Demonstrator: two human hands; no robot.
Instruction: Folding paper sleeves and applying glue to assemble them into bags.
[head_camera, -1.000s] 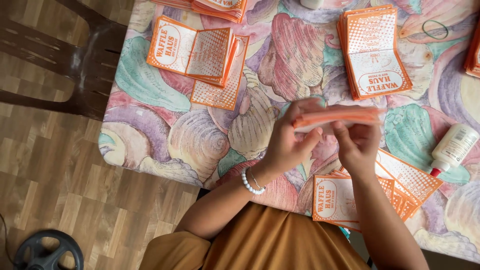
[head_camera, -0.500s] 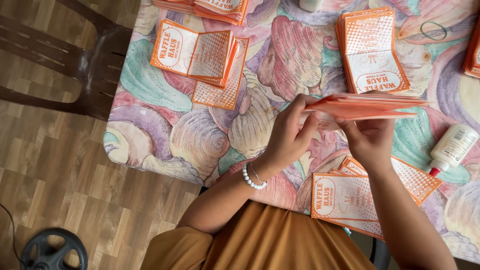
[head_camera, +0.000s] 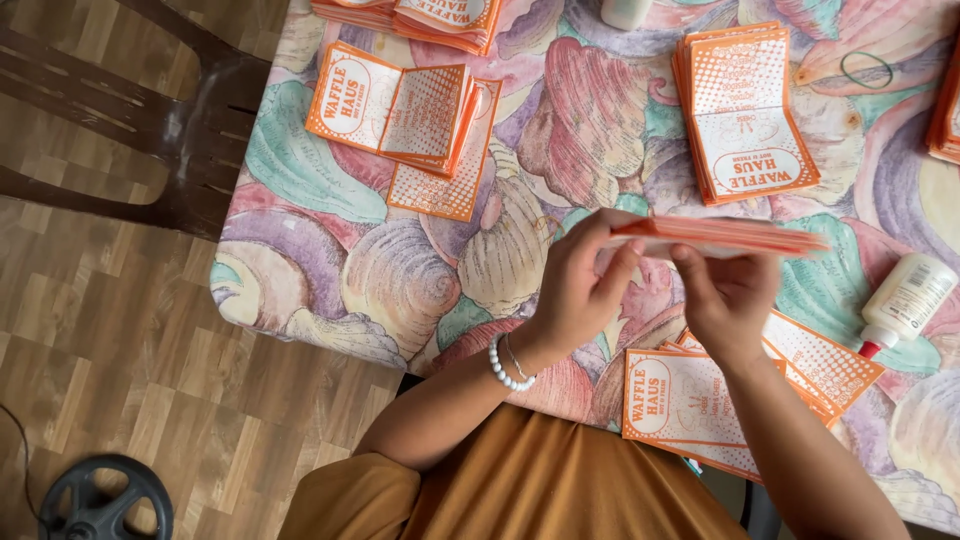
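Both my hands hold a thin stack of orange-and-white paper sleeves (head_camera: 730, 237) edge-on above the table. My left hand (head_camera: 580, 290), with a white bead bracelet at the wrist, pinches the stack's left end. My right hand (head_camera: 725, 295) grips it from below near the middle. Under my right forearm lies a flat pile of the same printed orange sleeves (head_camera: 690, 405) at the table's near edge.
The table wears a pastel seashell-pattern cloth (head_camera: 400, 280). More sleeve stacks lie at the far left (head_camera: 400, 115), top (head_camera: 420, 15) and far middle (head_camera: 745, 115). A white glue bottle (head_camera: 905, 300) lies right, a rubber band (head_camera: 867, 70) far right. A dark chair (head_camera: 150, 130) stands left.
The stack I hold spread wider half a second ago, then came back into a tighter bundle. My hands stayed above the near pile, and the view shifted slightly.
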